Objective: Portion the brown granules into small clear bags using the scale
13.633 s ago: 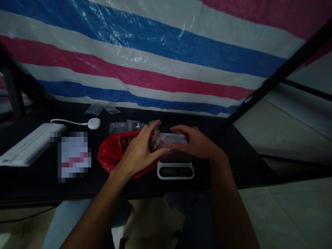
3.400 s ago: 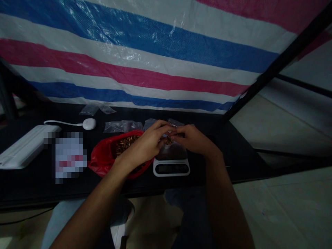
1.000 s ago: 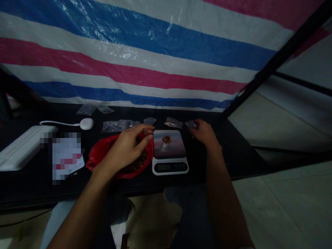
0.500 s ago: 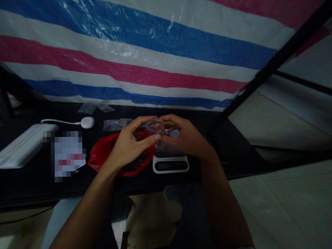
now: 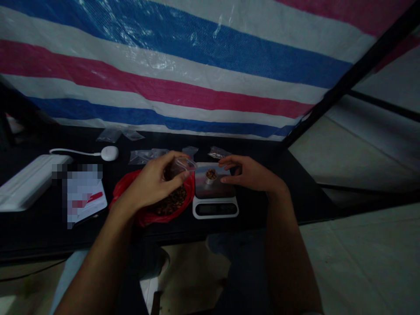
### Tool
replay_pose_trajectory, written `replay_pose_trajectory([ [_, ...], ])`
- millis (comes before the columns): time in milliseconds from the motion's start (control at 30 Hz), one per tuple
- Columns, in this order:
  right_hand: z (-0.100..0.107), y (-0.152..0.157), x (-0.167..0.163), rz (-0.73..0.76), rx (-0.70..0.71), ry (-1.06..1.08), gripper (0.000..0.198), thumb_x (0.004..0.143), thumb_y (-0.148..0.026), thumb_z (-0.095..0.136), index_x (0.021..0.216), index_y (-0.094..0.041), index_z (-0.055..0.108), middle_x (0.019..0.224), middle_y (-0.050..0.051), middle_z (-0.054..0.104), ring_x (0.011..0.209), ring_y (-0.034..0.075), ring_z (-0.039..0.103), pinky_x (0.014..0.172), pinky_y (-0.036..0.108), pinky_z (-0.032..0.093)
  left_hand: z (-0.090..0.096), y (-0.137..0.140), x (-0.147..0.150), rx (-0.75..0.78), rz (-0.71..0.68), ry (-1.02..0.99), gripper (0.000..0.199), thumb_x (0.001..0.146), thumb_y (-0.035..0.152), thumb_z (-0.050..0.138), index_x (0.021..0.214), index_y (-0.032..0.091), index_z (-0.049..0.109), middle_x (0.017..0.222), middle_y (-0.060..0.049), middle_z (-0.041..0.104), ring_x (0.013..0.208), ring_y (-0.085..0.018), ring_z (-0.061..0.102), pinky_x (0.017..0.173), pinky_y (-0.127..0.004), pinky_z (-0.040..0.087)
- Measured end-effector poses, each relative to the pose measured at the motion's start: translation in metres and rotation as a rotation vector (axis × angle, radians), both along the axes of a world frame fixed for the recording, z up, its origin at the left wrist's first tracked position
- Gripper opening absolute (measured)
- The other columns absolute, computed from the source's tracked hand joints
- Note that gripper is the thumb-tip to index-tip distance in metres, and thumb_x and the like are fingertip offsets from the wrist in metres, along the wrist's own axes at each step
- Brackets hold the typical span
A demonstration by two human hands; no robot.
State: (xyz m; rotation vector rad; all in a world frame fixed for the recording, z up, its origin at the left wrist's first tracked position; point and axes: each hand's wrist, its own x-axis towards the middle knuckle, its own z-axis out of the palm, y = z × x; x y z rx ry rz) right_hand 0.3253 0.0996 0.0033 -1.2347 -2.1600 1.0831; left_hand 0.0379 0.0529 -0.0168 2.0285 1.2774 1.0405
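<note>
right now the small metal cup (image 5: 211,176) stands upright on the plate of the white scale (image 5: 215,208), toward the middle of the table's front edge, and brown pieces are heaped to its rim. it lies between the two hands, to the right of the left hand (image 5: 152,181) and just left of the right hand (image 5: 251,173), which is clearly the nearer one. the cup is short, with its axis upright and its mouth upward; the scale's length runs from the front edge of the table (image 5: 308,197) toward the back edge.

the right hand is spread, thumb and fingers well parted, its thumb tip just beside the cup with a small gap showing, and it holds nothing. the left hand is narrowed around a small clear bag (image 5: 184,165), over the red bag (image 5: 126,190) of brown pieces left of the scale; its hidden fingertips i cannot make out. toward the back edge, behind the scale, lies a filled bag (image 5: 218,152), and empty bags (image 5: 141,156) lie left of it.
</note>
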Motion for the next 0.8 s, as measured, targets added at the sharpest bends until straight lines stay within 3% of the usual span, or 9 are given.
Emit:
replay_pose_trajectory([
  [167,-0.011,0.004,-0.011,0.039,-0.007,-0.049,0.046,0.072,-0.022,0.089,0.116,-0.018,0.075,0.111,0.009,0.078,0.104,0.023,0.073,0.089,0.036,0.058,-0.008,0.003,0.007,-0.025,-0.068,0.227,0.037,0.090,0.036,0.063,0.123,0.018,0.066,0.118,-0.010,0.076,0.100,-0.028,0.073,0.093,-0.044,0.057],
  [400,-0.013,0.005,-0.019,0.108,-0.031,0.057,0.026,0.079,-0.022,0.081,0.104,-0.018,0.076,0.105,0.006,0.080,0.099,0.020,0.073,0.090,0.035,0.057,-0.017,0.002,0.019,-0.015,-0.087,0.237,0.039,0.090,0.036,0.064,0.124,0.018,0.064,0.122,-0.011,0.074,0.108,-0.030,0.071,0.098,-0.045,0.055],
  [567,-0.005,-0.001,-0.025,0.093,0.077,0.085,0.025,0.080,-0.020,0.079,0.104,-0.018,0.075,0.107,0.006,0.079,0.097,0.019,0.073,0.088,0.034,0.056,-0.019,0.002,0.022,-0.007,-0.092,0.219,0.040,0.089,0.038,0.066,0.124,0.018,0.064,0.122,-0.011,0.074,0.106,-0.030,0.072,0.094,-0.045,0.056],
  [800,0.003,-0.011,-0.039,0.109,0.303,-0.063,0.029,0.080,-0.014,0.076,0.109,-0.020,0.076,0.109,0.005,0.078,0.100,0.021,0.071,0.092,0.037,0.054,-0.020,0.002,0.023,-0.058,-0.116,0.134,0.033,0.091,0.039,0.065,0.118,0.020,0.063,0.113,-0.009,0.076,0.097,-0.027,0.074,0.087,-0.041,0.058],
])
